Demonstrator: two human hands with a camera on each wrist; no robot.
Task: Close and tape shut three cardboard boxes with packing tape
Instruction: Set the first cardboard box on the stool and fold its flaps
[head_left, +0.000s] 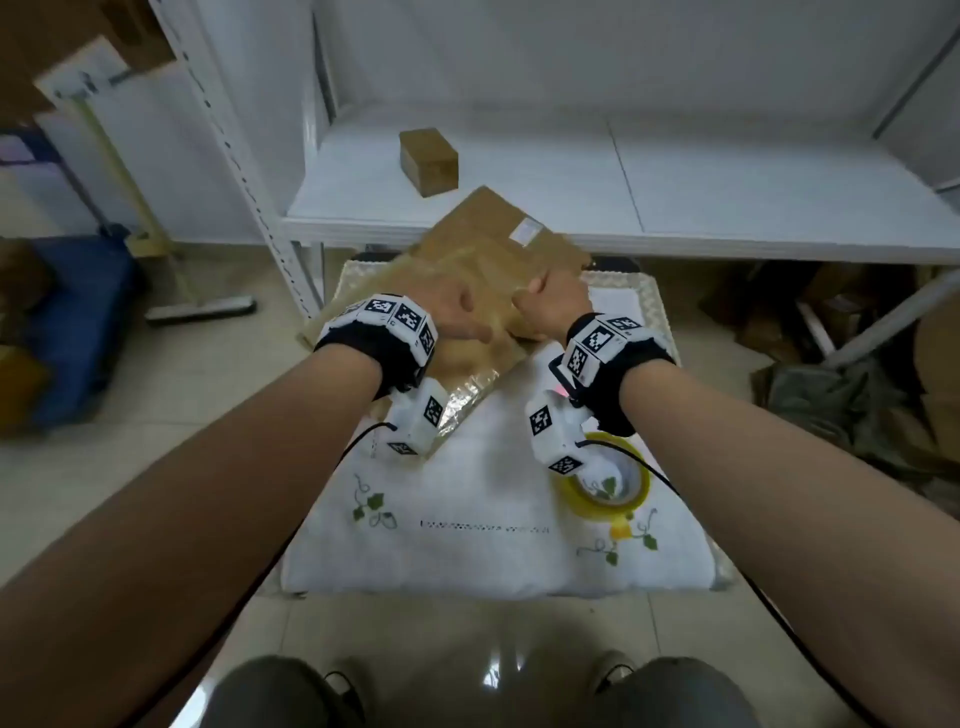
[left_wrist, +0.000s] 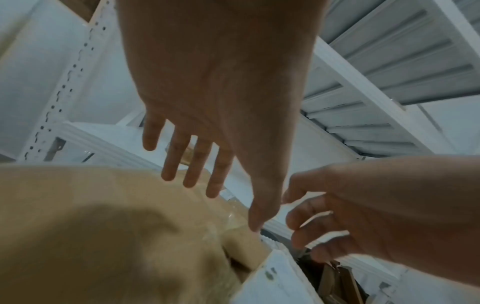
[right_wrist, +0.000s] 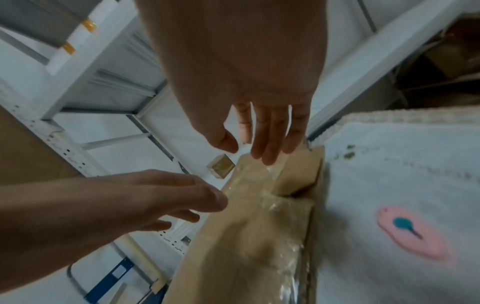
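Cardboard box (head_left: 483, 270) under both hands (head_left: 457, 312) — fingers loose, holding nothing; tape roll (head_left: 610, 483) beside; small box (head_left: 429, 161) shelved.

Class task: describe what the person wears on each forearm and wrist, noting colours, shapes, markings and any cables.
Both forearms are bare, with no sleeves. Each wrist carries a black band ringed with white blocks bearing black-and-white square markers. Below each wrist hangs a white boxy camera unit with the same markers, and a thin black cable runs back from each. The hands wear no gloves.
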